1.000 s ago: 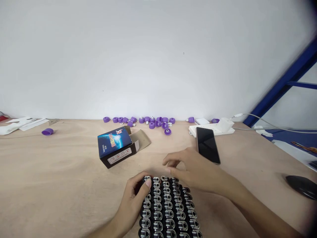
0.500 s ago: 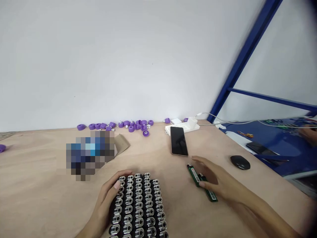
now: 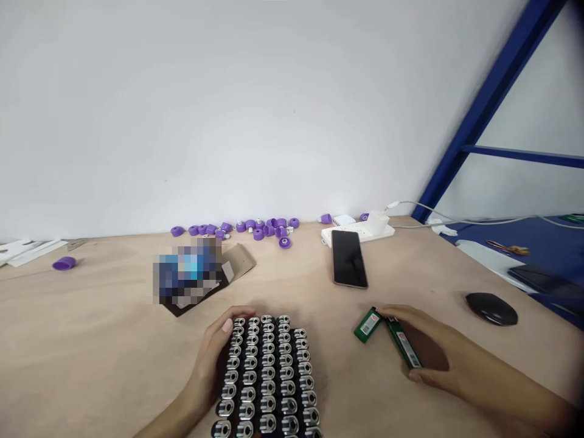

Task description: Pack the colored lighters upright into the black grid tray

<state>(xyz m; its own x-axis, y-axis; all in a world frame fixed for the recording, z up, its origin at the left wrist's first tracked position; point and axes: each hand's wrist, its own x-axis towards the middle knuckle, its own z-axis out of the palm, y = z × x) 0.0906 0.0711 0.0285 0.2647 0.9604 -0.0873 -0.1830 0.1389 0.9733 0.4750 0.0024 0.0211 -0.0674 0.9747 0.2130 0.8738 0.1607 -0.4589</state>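
Note:
Rows of lighters [image 3: 268,371] stand packed upright in a block at the front, their metal hoods facing up. My left hand [image 3: 207,359] is closed around the block's left side, with fingertips curled over its far left corner. To the right, my right hand [image 3: 438,347] spans a green lighter [image 3: 404,344] with a white label, thumb at its base and fingers at its metal top. A second green lighter [image 3: 368,324] lies on the table just left of those fingertips, slanted the other way.
Beyond the right hand lie a phone [image 3: 348,258] and a white power strip [image 3: 381,231]. A black mouse [image 3: 491,308] is at the right. Purple caps [image 3: 269,228] line the wall. An opened box [image 3: 239,263], partly blurred out, sits back left. A blue frame [image 3: 483,109] rises at the right.
The two green lighters have come apart, and the left one has turned to slant the other way. My right hand now spans the other lighter lengthwise. My left hand keeps its place on the block.

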